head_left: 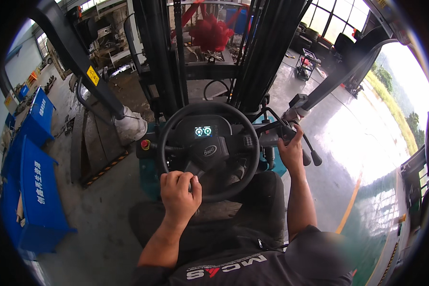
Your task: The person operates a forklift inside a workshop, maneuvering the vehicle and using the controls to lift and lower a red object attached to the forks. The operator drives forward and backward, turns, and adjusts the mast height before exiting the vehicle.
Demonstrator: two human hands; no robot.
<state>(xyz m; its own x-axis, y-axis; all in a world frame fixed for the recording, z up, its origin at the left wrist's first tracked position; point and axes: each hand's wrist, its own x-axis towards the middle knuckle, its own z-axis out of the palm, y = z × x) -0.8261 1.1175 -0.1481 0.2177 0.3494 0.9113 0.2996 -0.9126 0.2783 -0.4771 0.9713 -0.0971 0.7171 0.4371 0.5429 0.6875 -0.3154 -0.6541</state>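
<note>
Fingers (174, 178) of the L hand (180, 196) are curled tight over the big round black steering wheel (249, 125), on its low L part, w/ the thumb (196, 189) on the R. R hand (291, 147) is up just past the wheel's R side. It is bent around a small dark lever top (287, 132), but can't tell if it's pinched hard or only touched. Just below & R of that hand is a black stick knob (316, 158).

Behind the wheel's top is a small lit screen (203, 131). L of the wheel, v. near it, is a round red push button (145, 144). Farther out stand tall black metal posts (260, 52), w/ a big red cloth bow (210, 33) seen b/w them. Yellow sign sticker (93, 75) is on a slanted black bar (70, 45), L side. Long blue boxy stands (40, 190) w/ white writing are on the grey floor (100, 214), far L. Small dark cart (306, 66) is far off, top R
</note>
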